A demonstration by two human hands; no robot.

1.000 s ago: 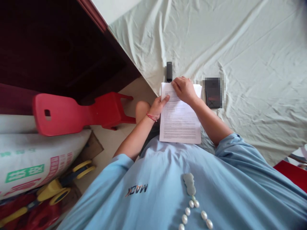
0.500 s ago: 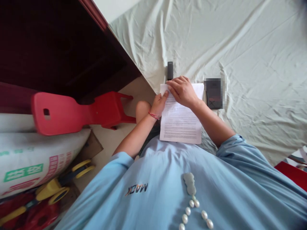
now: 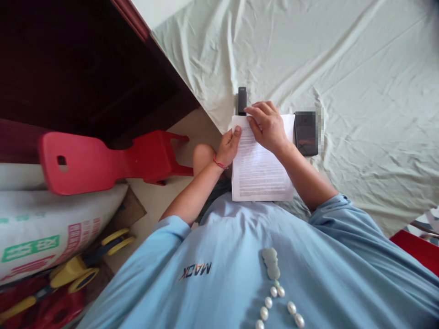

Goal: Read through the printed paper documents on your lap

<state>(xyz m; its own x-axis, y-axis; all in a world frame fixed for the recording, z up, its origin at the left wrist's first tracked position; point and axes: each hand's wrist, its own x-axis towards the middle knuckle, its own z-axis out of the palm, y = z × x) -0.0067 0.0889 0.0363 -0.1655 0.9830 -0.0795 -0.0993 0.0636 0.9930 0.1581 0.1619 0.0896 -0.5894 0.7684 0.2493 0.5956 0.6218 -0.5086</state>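
Note:
A stack of printed white paper sheets (image 3: 262, 171) lies on the pale green bedsheet (image 3: 343, 68) just in front of me. My left hand (image 3: 229, 147), with a red string round the wrist, pinches the stack's left edge near the top corner. My right hand (image 3: 269, 125) rests on the top of the sheets, fingers curled and pressing at the upper left corner. A small black stapler-like object (image 3: 242, 100) lies just beyond the paper's top edge. A dark flat device (image 3: 305, 133) lies right beside the paper.
A dark wooden bed frame (image 3: 103, 68) fills the upper left. A red plastic stool (image 3: 109, 160) lies on its side on the floor. Below it are a printed white sack (image 3: 51, 228) and yellow toy parts (image 3: 85, 267). Something red (image 3: 416, 249) shows at the right edge.
The paper stack has shifted slightly right and squared up. My left hand has moved from beneath the right hand to gripping the left edge; my right hand stays on the top corner.

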